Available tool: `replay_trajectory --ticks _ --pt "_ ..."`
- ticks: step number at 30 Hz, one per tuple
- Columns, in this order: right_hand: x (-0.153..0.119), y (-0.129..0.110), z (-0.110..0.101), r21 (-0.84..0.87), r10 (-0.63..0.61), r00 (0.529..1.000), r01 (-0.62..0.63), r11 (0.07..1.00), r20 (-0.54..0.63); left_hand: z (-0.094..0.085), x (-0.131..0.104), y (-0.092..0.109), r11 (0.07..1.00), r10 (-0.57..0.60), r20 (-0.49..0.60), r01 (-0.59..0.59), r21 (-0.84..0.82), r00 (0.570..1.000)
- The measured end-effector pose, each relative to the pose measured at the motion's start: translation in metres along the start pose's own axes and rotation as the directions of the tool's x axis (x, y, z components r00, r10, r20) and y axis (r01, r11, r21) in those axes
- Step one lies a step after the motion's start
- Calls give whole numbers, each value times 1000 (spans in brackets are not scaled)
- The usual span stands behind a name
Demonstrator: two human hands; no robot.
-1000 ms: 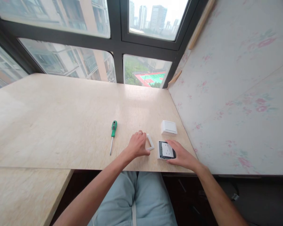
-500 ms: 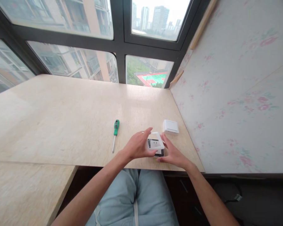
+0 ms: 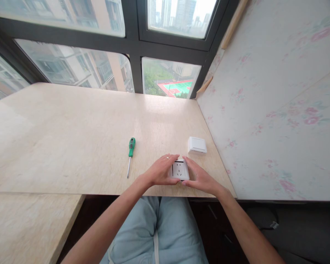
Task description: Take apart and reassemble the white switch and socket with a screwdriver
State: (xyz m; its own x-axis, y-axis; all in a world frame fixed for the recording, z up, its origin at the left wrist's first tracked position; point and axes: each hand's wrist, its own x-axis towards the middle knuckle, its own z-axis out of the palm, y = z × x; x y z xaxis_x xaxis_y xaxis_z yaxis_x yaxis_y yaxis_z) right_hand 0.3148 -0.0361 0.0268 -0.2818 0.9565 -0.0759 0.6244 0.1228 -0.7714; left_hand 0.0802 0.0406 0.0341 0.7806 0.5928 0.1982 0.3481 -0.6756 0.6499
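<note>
A white wall socket [image 3: 179, 169] lies near the counter's front edge, its plug slots facing up. The white cover frame [image 3: 186, 171] is around its face, with a dark gap showing along the top and left. My left hand [image 3: 162, 170] grips the frame's left side, fingers at the far edge and thumb at the near edge. On the right side, my right hand [image 3: 200, 176] holds the frame between fingers and thumb in the same way. A white switch box [image 3: 197, 145] rests just beyond my right hand.
To the left lies a screwdriver [image 3: 131, 152] with a green handle, its tip towards me. The pale stone counter [image 3: 71, 139] runs to the window frame [image 3: 133, 47] at the back. A flowered wall [image 3: 277, 110] bounds the right side.
The cover frame, held tilted above the socket before, has come down around the socket's face. My right hand has closed in on its right side. The view has shifted slightly.
</note>
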Motion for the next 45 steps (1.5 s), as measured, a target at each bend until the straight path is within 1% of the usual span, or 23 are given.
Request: replay_trajectory --ticks 3,6,8,11,13,15,20,25,29,32,37,42,45 --pt "2 -5 -2 -27 -10 1000 10 1000 7 2 -5 -5 998 -26 13 27 -59 1000" --pt "2 -7 -3 -35 -9 1000 9 999 -10 4 -9 -9 990 -49 34 53 -127 998" --pt "1 -4 -2 -4 -2 999 2 1000 -34 4 -11 -9 985 -42 31 46 -166 999" --pt "-1 4 2 95 14 998 -8 995 -62 4 -14 -7 981 -43 4 43 -191 999" --pt "-3 9 4 143 19 997 -9 990 -70 3 -16 -6 979 -66 -4 64 -195 998" --pt "-4 12 5 149 22 997 -12 989 -68 3 -19 -6 974 -94 3 92 -206 996" --pt "-7 9 4 104 35 998 -29 994 -50 5 -23 -8 955 -120 6 117 -273 993" --pt "-7 3 0 -11 8 999 -9 1000 -34 9 -22 -12 928 -120 -6 110 -356 993" --pt "-4 -3 -4 -81 -4 1000 2 997 -30 12 -23 -14 918 -128 -18 111 -381 992" --pt "-2 -7 -7 -102 0 1000 -2 995 -18 13 -26 -12 917 -163 -4 150 -369 987" --pt "0 -17 -9 -139 48 999 -46 989 7 12 -28 -3 921 -225 15 217 -323 974" --pt "5 -29 -10 -211 82 996 -73 975 34 8 -23 4 929 -254 28 252 -271 967" --pt "7 -33 -10 -231 101 994 -89 969 44 7 -22 6 929 -254 37 254 -269 967"
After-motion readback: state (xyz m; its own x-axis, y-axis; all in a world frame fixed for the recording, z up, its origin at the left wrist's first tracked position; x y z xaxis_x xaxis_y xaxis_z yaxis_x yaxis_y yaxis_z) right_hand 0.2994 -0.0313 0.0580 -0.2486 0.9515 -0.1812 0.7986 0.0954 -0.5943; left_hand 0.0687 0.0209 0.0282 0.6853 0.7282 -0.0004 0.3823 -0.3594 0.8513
